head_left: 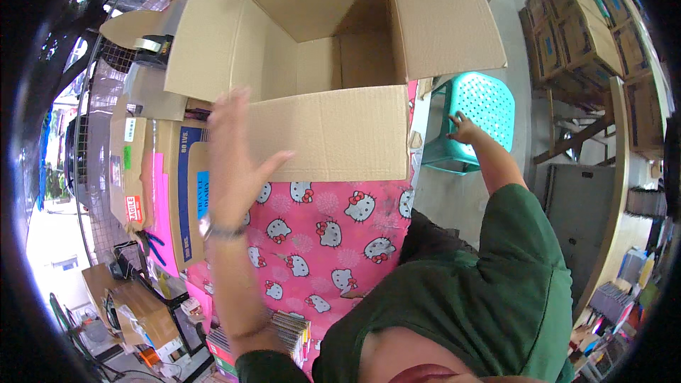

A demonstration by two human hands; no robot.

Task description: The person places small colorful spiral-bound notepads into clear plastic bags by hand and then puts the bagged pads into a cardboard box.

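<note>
A large cardboard box (319, 135) stands with its flaps folded outward on a table covered in a pink cartoon-cat cloth (305, 234). My left hand (241, 156) is raised at the near left corner of the box, in front of the near flap. Its fingers are stretched, the thumb stands apart, and motion blurs it slightly; whether it touches the cardboard I cannot tell. Out to the right, my right hand (462, 130) is over the edge of a teal plastic stool (486, 103), fingers apart and holding nothing. Contact with the stool is unclear.
Closed cartons (186, 191) line the table's left side, with a tape dispenser (152, 50) behind them. Stacked booklets (289, 332) lie beside my left forearm. More cartons (578, 35) are piled on a wooden stand at the far right, beyond a grey panel (582, 220).
</note>
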